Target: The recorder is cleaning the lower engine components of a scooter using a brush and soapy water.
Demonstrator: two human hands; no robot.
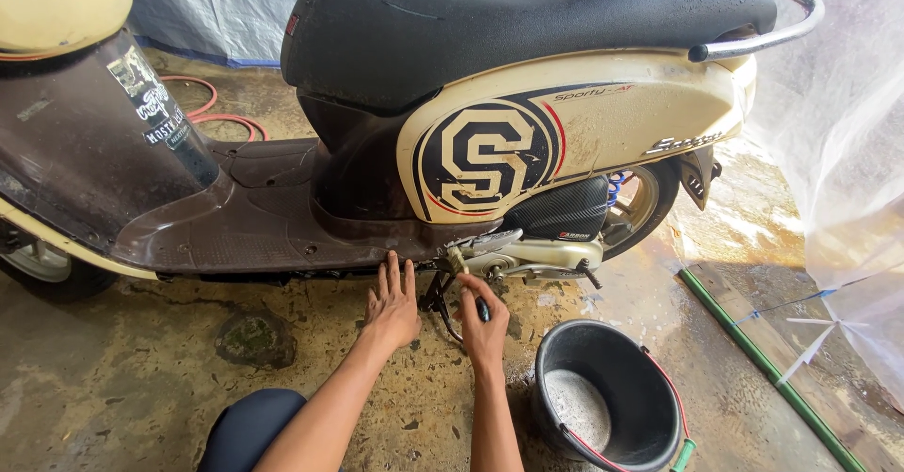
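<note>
Round black-and-cream emblem decal (483,159) on scooter side panel, centre. Black-white sticker (158,105) on front leg shield, at 10 o'clock. Small label (574,236) on dark engine cover, at 4 o'clock from emblem.

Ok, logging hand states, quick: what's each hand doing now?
Left hand: open, flat against the scooter's underside.
Right hand: closed on a small brush.

The scooter (395,152) stood side-on across the view. Below its footboard edge the left hand (391,307) lay flat on the floor (122,378), just left of the scooter's stand (438,293). The right hand (483,321) was just right of that stand, gripping a small brush (461,270) that reached up to the scooter's underside. A bucket (612,401) sat on the floor right of the right hand, before the scooter's rear wheel (640,204). A hose (212,110) lay behind the scooter.
</note>
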